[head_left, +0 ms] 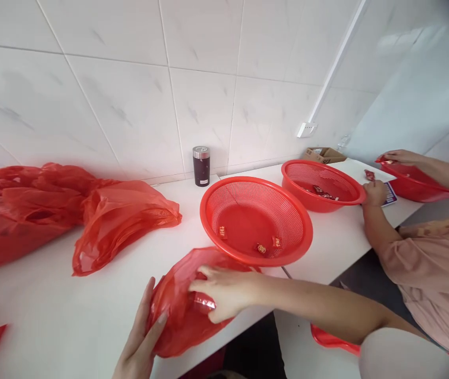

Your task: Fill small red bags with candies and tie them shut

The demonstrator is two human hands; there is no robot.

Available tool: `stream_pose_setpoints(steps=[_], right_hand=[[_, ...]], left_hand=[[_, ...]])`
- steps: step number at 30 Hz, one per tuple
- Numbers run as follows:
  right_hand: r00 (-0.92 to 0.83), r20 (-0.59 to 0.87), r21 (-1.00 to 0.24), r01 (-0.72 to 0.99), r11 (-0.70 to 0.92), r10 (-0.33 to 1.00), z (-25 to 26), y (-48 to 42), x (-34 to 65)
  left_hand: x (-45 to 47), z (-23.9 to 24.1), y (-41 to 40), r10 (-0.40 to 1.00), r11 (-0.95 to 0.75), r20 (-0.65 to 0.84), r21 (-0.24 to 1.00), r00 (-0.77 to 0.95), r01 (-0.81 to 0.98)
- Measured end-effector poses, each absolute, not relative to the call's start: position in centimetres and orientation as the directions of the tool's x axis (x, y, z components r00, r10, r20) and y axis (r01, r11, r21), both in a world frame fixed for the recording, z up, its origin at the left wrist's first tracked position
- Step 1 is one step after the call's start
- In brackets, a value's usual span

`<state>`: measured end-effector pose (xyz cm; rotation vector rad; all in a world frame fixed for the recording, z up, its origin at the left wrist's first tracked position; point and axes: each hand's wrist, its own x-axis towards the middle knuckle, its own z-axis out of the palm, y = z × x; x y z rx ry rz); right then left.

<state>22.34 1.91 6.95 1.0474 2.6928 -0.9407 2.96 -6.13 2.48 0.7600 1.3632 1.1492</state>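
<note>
Bag (177, 295), red thin film, lies slack at the front edge of the tabletop (70, 321), just before the near basin (243, 223); whether it touches the rim cannot be told.

Left hand (139, 329): thumb on the near face of the bag, other fingers fairly straight along its left side, film edge held between. Looks a light hold.

Right hand (226, 295): over the bag, fingers curled about a shiny packet (204, 302). Fingertips partly hidden; cannot tell whether they are closed on it.

Near basin: three small wrapped sweets (261, 248), spread apart on the floor of it. To its left, a loose bag (125, 218) beside a larger heap (30, 210) of red film. Behind, a cup (201, 167) near the wall. To the right, a second basin (322, 184) with a few pieces, then a co-worker's hand (375, 192).

Handling notes (judgement): film likely to fold over the right hand, so left should keep the side drawn out and the mouth wide. Best to pinch contents alone, without catching film. Left hold wants to be steady but soft; a hard pull could tear the film. Bag better set further in from the edge.
</note>
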Motion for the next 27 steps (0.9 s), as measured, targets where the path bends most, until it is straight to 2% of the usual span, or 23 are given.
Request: stream_pose_setpoints(steps=[1, 3, 6, 9, 11, 14, 15, 16, 17, 19, 21, 24, 27], right_hand=[[-0.729, -0.282, -0.426, 0.678, 0.599, 0.624, 5.6, 2.1, 21.8], [-0.686, -0.248, -0.348, 0.722, 0.598, 0.684, 3.9, 3.0, 21.3], [-0.66, -0.258, -0.376, 0.742, 0.556, 0.706, 3.4, 3.9, 21.4], [-0.637, -0.202, -0.35, 0.756, 0.553, 0.744, 4.5, 3.0, 21.5], [-0.699, -0.125, -0.38, 0.689, 0.617, 0.704, 6.0, 1.8, 21.8], [-0.783, 0.065, -0.522, 0.502, 0.69, 0.619, 9.2, 1.4, 23.8], [-0.742, 0.114, -0.547, 0.508, 0.665, 0.66, 10.2, 1.9, 25.0], [-0.657, 0.117, -0.545, 0.585, 0.601, 0.745, 11.0, 2.7, 26.4], [-0.543, 0.071, -0.493, 0.71, 0.503, 0.837, 11.6, 3.8, 28.0], [-0.244, -0.222, -0.202, 0.959, 0.2, 0.944, 11.6, 6.2, 31.3], [-0.125, -0.391, -0.1, 0.991, 0.093, 0.912, 10.5, 8.1, 34.0], [-0.16, -0.531, -0.126, 0.986, 0.109, 0.832, 8.3, 9.1, 35.4], [-0.26, -0.527, -0.195, 0.964, 0.182, 0.809, 7.3, 8.9, 33.9]], left_hand=[[3.2, 2.3, -6.2, 0.94, 0.289, -0.309, 0.947, -0.144, -0.141], [3.4, 2.3, -6.5, 0.963, 0.232, -0.241, 0.969, -0.124, -0.08], [3.0, 3.1, -6.9, 0.969, 0.207, -0.21, 0.978, -0.133, -0.033], [2.2, 4.1, -6.9, 0.947, 0.254, -0.267, 0.963, -0.176, -0.095], [1.9, 4.6, -6.7, 0.937, 0.27, -0.301, 0.946, -0.176, -0.179], [2.0, 5.0, -6.5, 0.93, 0.277, -0.324, 0.929, -0.177, -0.244], [2.1, 5.1, -6.5, 0.929, 0.273, -0.321, 0.93, -0.182, -0.247], [2.2, 5.2, -6.6, 0.931, 0.268, -0.316, 0.932, -0.184, -0.243], [2.3, 5.2, -6.6, 0.934, 0.262, -0.307, 0.936, -0.184, -0.234], [2.4, 5.2, -6.8, 0.94, 0.249, -0.29, 0.944, -0.182, -0.218], [2.4, 5.1, -6.9, 0.943, 0.244, -0.283, 0.946, -0.176, -0.213], [2.3, 4.8, -6.9, 0.942, 0.254, -0.292, 0.943, -0.165, -0.217], [2.1, 4.4, -6.9, 0.942, 0.258, -0.294, 0.943, -0.163, -0.212]])
